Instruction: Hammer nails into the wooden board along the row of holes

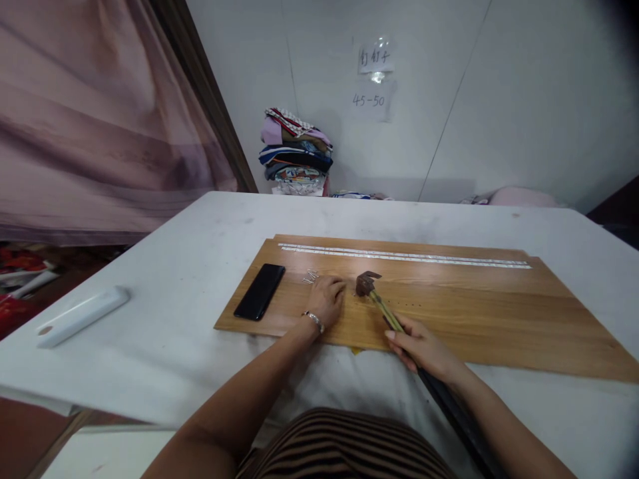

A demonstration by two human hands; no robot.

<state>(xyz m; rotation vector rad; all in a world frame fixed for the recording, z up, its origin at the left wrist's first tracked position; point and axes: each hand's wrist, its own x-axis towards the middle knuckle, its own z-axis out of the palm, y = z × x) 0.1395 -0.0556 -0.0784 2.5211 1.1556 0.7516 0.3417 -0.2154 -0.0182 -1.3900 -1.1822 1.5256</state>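
My right hand [417, 346] is wrapped round the handle of a claw hammer [366, 284], whose head is just above or on the wooden board [479, 299]. My left hand [327, 299] rests on the board left of the hammer head, fingers closed; what they hold, if anything, is too small to tell. Several loose nails [311, 276] lie beyond my left hand. Right of the hammer head, a row of small dark dots marks the board. Two white measuring strips [399, 257] run along its far part.
A black phone [259, 291] lies on the board's left end. On the white table [170, 266] is a white plastic object [82, 316] at the left. Folded cloths [297, 150] are stacked beyond the table, below papers on the wall. A pink curtain [100, 113] hangs at the left.
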